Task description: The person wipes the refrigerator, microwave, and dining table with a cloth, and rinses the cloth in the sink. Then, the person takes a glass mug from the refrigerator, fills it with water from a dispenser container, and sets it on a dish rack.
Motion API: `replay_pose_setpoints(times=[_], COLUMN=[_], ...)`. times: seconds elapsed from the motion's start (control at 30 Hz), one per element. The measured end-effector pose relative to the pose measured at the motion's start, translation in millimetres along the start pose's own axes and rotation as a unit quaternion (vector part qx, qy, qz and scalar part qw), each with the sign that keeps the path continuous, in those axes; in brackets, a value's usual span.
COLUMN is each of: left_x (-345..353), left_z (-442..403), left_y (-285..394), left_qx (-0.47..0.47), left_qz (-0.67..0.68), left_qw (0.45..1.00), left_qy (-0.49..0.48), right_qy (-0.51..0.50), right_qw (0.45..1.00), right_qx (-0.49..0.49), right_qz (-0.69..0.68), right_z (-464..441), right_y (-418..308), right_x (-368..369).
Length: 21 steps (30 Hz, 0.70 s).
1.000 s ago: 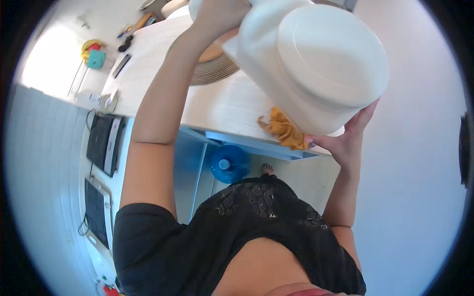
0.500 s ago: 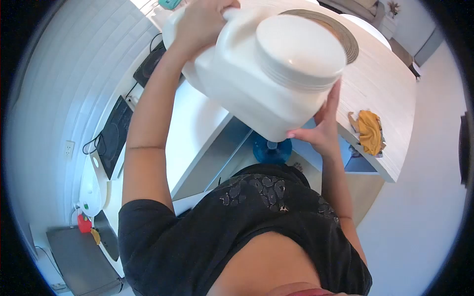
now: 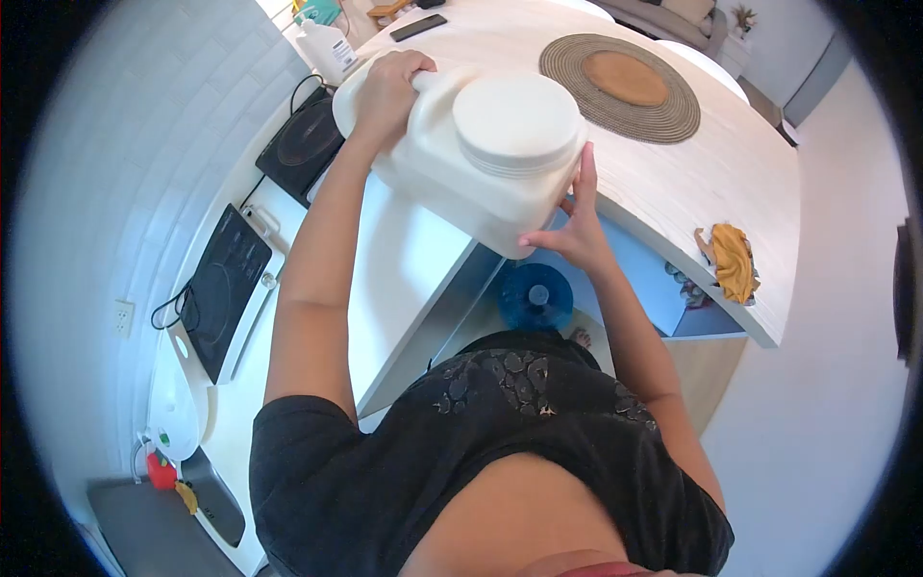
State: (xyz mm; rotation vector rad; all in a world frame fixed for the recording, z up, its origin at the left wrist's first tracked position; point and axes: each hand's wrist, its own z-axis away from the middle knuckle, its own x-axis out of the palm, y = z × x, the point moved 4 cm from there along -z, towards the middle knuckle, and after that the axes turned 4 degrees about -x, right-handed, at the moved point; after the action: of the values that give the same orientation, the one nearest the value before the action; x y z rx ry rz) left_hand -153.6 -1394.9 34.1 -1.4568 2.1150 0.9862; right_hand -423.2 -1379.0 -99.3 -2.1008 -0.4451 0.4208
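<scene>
A large white plastic jug (image 3: 461, 188) with a wide round lid is held tilted over the white counter. My left hand (image 3: 389, 96) is closed around the handle at its far left side. My right hand (image 3: 574, 226) supports the lidded end, its thumb on the near lower corner and its fingers up along the right side. The lid (image 3: 519, 120) is on. From this angle the jug's underside is hidden, so I cannot tell whether it touches the counter.
A woven round placemat (image 3: 687, 111) and a crumpled yellow cloth (image 3: 734, 262) lie on the table (image 3: 711, 183). To the left are an induction cooktop (image 3: 228, 288), another black cooktop (image 3: 303, 144) and a white bottle (image 3: 327, 50). A blue water bottle (image 3: 536, 296) stands below.
The jug has moved left and away from my head, both hands still on it. The placemat, the phone and the white bottle behind it now show more fully.
</scene>
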Motion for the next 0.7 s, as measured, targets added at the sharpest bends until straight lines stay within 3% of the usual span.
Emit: replay_pose_setpoints(times=[0.07,0.27,0.43,0.47,0.53,0.57,0.63,0.7], left_x=[4.3,0.3,-1.6,-1.7,0.9,0.6,-9.0,-30.2], left_z=[-3.3,-9.2,-7.4,-9.6,-13.2,-14.9,-8.8,5.6], left_y=[-15.8,-34.3,-24.6,-28.8,-49.5,-54.7,-47.6,-14.5], left_qx=[0.003,0.041,0.012,0.014,-0.007,-0.004,0.113,0.167], left_qz=[0.012,0.010,-0.025,-0.017,0.020,0.030,-0.042,-0.070], left_qw=[1.000,0.999,1.000,1.000,0.997,0.996,0.991,0.982], left_qy=[0.010,0.001,-0.010,-0.016,-0.077,-0.084,-0.066,-0.042], right_qy=[-0.029,-0.032,-0.012,-0.007,-0.098,-0.053,0.065,0.149], right_qw=[0.992,0.989,0.983,0.983,0.961,0.913,0.779,0.644], right_qx=[-0.030,-0.074,-0.100,-0.092,-0.015,0.009,0.021,0.145], right_qz=[0.115,0.121,0.155,0.160,0.259,0.403,0.623,0.736], right_z=[-5.7,-19.3,-15.4,-13.1,-7.0,2.6,26.2,67.4], right_y=[1.4,5.8,-1.2,-5.1,-15.2,-24.4,-14.6,-22.4], right_x=[1.0,16.4,13.5,3.6,-18.6,-45.4,-121.5,-189.3])
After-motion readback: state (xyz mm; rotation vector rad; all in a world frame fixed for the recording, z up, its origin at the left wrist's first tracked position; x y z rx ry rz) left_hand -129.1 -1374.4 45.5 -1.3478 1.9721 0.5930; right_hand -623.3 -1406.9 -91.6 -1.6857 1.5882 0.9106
